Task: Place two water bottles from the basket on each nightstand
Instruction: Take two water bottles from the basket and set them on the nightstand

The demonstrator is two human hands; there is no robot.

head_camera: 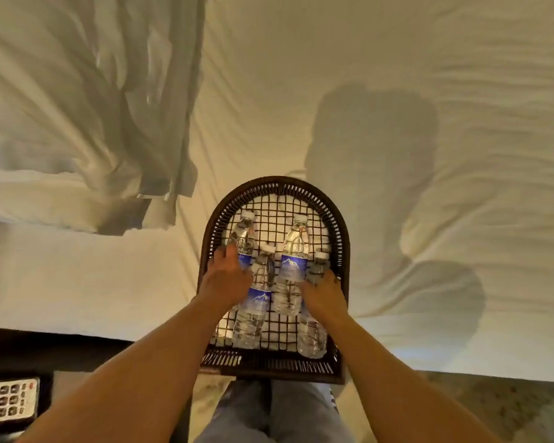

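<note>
A dark wicker basket (275,187) with an arched far end lies on the white bed sheet at the bed's near edge. Several clear water bottles with blue labels lie in it, caps pointing away from me. My left hand (226,276) rests over the far-left bottle (244,231), covering its label. My right hand (325,294) lies over the far-right bottle (312,337), hiding its middle. Two more bottles (253,311) (293,266) lie between my hands. Whether either hand's fingers are closed around a bottle is unclear.
A rumpled white duvet (87,107) is folded back at the upper left. The dark nightstand (20,356) sits at the lower left with a white remote control (7,401) on it. My legs in jeans (269,414) stand against the bed; carpet (499,407) shows at the lower right.
</note>
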